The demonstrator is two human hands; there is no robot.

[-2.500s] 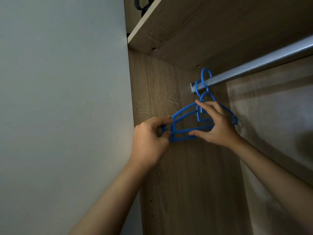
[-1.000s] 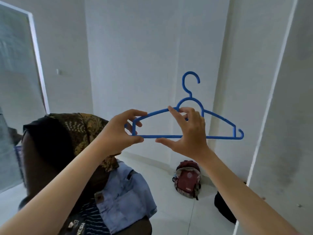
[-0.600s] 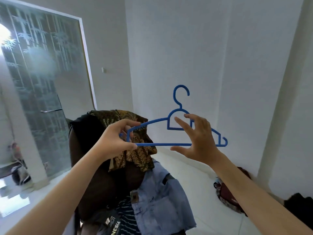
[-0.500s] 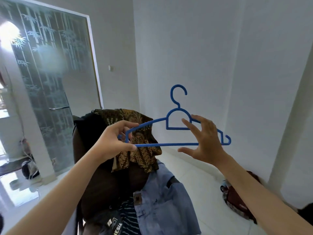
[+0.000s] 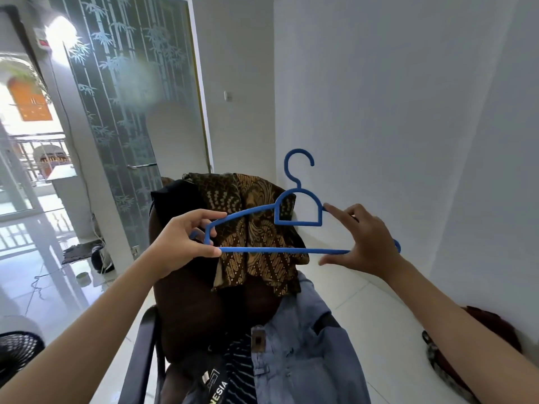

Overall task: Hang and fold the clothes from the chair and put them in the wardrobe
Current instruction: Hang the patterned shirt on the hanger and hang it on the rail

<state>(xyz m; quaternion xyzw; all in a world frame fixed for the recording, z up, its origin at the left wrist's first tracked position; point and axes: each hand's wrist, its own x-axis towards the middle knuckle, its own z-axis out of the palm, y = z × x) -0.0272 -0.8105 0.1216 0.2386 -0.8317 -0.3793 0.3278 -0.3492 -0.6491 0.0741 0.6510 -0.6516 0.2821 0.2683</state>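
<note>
Carried from wardrobe rail to chair (image 5: 186, 301): blue hanger (image 5: 280, 249). Left hand (image 5: 182, 246) pinches its end; right hand (image 5: 367, 243) spread wide, barely touching. Batik shirt (image 5: 256, 228) drapes chair back, just beyond. Advice: free right hand, lift by collar.

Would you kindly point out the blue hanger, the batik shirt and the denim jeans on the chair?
blue hanger (image 5: 280, 250): head view, on its bottom bar.
batik shirt (image 5: 259, 237): head view, on its patterned middle.
denim jeans (image 5: 309, 345): head view, on the light fabric.
</note>
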